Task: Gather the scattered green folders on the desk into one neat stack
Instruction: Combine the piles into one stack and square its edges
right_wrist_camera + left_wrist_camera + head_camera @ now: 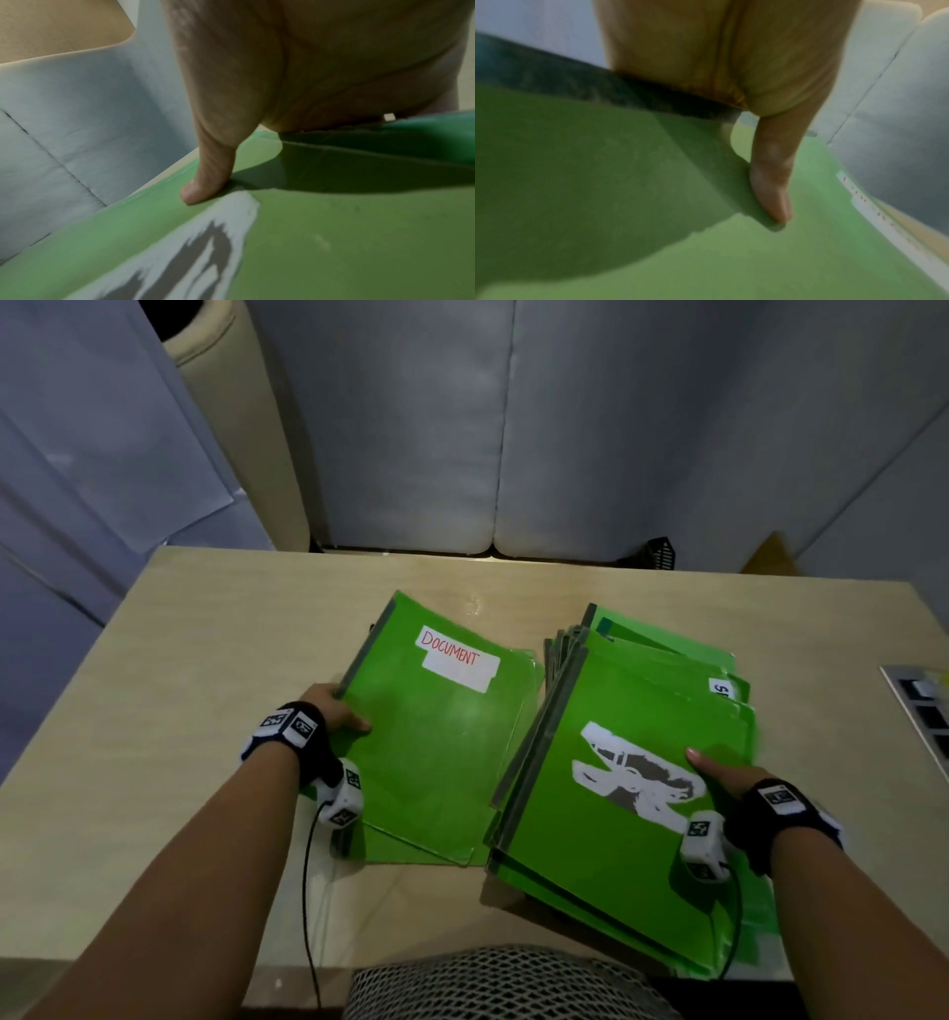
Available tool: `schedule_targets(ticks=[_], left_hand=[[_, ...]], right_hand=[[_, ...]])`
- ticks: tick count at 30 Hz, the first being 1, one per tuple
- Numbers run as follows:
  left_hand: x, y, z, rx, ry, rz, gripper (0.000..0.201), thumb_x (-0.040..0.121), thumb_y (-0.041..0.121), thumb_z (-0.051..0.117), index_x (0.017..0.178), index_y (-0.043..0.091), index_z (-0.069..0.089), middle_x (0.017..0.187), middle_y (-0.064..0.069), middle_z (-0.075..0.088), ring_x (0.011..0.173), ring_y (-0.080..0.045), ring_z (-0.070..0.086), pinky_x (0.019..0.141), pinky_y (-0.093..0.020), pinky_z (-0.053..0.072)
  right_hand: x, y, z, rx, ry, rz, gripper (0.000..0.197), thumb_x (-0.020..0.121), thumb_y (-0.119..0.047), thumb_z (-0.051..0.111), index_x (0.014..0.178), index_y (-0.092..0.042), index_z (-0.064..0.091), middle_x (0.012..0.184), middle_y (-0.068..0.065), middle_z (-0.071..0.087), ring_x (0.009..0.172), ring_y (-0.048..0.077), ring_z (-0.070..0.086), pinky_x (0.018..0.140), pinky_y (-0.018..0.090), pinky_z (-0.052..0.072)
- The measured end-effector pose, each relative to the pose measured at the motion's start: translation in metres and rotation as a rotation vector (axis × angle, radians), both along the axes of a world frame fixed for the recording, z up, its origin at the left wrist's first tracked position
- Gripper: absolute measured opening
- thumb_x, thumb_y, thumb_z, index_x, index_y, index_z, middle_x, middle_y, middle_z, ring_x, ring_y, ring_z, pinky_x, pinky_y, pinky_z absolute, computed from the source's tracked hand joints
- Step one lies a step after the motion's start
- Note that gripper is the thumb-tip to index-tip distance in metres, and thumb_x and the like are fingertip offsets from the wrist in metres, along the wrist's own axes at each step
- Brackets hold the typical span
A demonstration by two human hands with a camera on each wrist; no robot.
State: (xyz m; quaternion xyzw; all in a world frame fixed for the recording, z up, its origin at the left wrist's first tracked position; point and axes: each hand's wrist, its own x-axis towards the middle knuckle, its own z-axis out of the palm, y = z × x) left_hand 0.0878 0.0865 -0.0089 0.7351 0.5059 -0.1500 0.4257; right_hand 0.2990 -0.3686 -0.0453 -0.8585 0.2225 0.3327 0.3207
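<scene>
Two piles of green folders on a beige desk (205, 629)

At frame centre, the left hand (328, 711) pinches the folder labelled "DOCUMENT" (436, 737) at its dark spine; lower right, the right hand (729, 778) grips the fanned stack (616, 839), thumb on its torn white-and-grey sticker (637, 778).

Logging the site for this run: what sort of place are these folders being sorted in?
Likely an office or home workspace. A light wood desk holds green folders, one with a label reading DOCUMENT, and what looks like a keyboard edge shows at the right.
</scene>
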Motion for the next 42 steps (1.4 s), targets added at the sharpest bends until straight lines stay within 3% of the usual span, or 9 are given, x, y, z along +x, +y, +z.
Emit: schedule_targets(ticks=[7,11,16,26,33,35,38,40,42], left_hand=[[0.034,-0.015,0.094,0.264,-0.196,-0.134,0.050,0.068,0.003,0.081,0.115,0.009,0.066,0.110,-0.017,0.069,0.101,-0.033,0.065,0.092,-0.045,0.052],[0.060,-0.035,0.173,0.559,-0.337,-0.308,0.046,0.072,0.011,0.076,0.116,0.020,0.066,0.108,-0.008,0.069,0.100,-0.027,0.066,0.090,-0.038,0.052],[0.075,-0.046,0.233,0.492,-0.489,-0.316,0.046,0.067,0.015,0.082,0.110,0.020,0.067,0.104,-0.008,0.071,0.095,-0.028,0.068,0.089,-0.044,0.054],[0.082,-0.070,0.262,0.799,-0.315,-0.543,0.031,0.075,0.010,0.070,0.106,0.017,0.066,0.097,-0.009,0.067,0.088,-0.030,0.064,0.074,-0.038,0.053],[0.091,-0.105,0.264,0.846,-0.207,-0.686,0.038,0.081,0.009,0.062,0.119,0.013,0.062,0.096,-0.009,0.061,0.083,-0.030,0.056,0.069,-0.035,0.043],[0.093,-0.115,0.266,0.860,-0.234,-0.709,0.038,0.081,0.008,0.061,0.118,0.014,0.062,0.098,-0.008,0.062,0.081,-0.027,0.053,0.070,-0.034,0.043],[0.096,-0.119,0.279,0.749,-0.347,-0.688,0.041,0.077,0.008,0.069,0.117,0.017,0.063,0.094,-0.003,0.061,0.086,-0.024,0.059,0.070,-0.030,0.043],[0.096,-0.118,0.288,0.575,-0.421,-0.638,0.043,0.075,0.010,0.076,0.115,0.017,0.064,0.096,-0.001,0.063,0.088,-0.022,0.061,0.072,-0.027,0.045],[0.092,-0.111,0.283,0.366,-0.458,-0.561,0.040,0.074,0.010,0.079,0.111,0.015,0.066,0.099,-0.003,0.067,0.087,-0.020,0.063,0.075,-0.028,0.050]], right_hand=[[-0.003,0.014,0.001,0.033,-0.003,0.016,0.070,0.086,-0.041,0.068,0.138,0.000,0.046,0.142,0.019,0.050,0.128,0.035,0.050,0.100,0.036,0.042],[-0.014,0.038,0.009,-0.017,-0.019,0.196,0.062,0.092,-0.048,0.058,0.144,-0.019,0.045,0.152,0.014,0.039,0.133,0.035,0.044,0.105,0.038,0.039],[-0.015,0.065,0.008,0.024,-0.022,0.312,0.072,0.085,-0.056,0.061,0.139,-0.009,0.050,0.146,0.017,0.046,0.128,0.036,0.049,0.103,0.036,0.040],[-0.011,0.078,0.002,0.035,0.015,0.299,0.069,0.088,-0.048,0.063,0.134,0.003,0.052,0.141,0.024,0.050,0.122,0.038,0.053,0.088,0.033,0.040],[-0.007,0.078,-0.005,0.040,0.016,0.258,0.083,0.080,-0.056,0.068,0.140,-0.003,0.046,0.146,0.020,0.046,0.124,0.039,0.051,0.100,0.040,0.044],[-0.004,0.077,-0.010,0.024,0.023,0.259,0.083,0.078,-0.059,0.069,0.137,-0.005,0.050,0.142,0.020,0.050,0.118,0.037,0.055,0.095,0.039,0.046],[-0.007,0.081,-0.006,0.109,0.053,0.247,0.080,0.071,-0.055,0.077,0.127,-0.002,0.057,0.119,0.021,0.062,0.095,0.033,0.060,0.074,0.035,0.046],[-0.010,0.078,-0.006,0.184,0.111,0.187,0.103,0.045,-0.050,0.093,0.128,-0.002,0.056,0.119,0.020,0.062,0.101,0.036,0.060,0.085,0.042,0.048],[0.008,0.067,-0.039,0.234,0.056,0.135,0.089,0.061,-0.044,0.088,0.131,-0.001,0.052,0.132,0.018,0.056,0.119,0.038,0.055,0.099,0.041,0.044]])
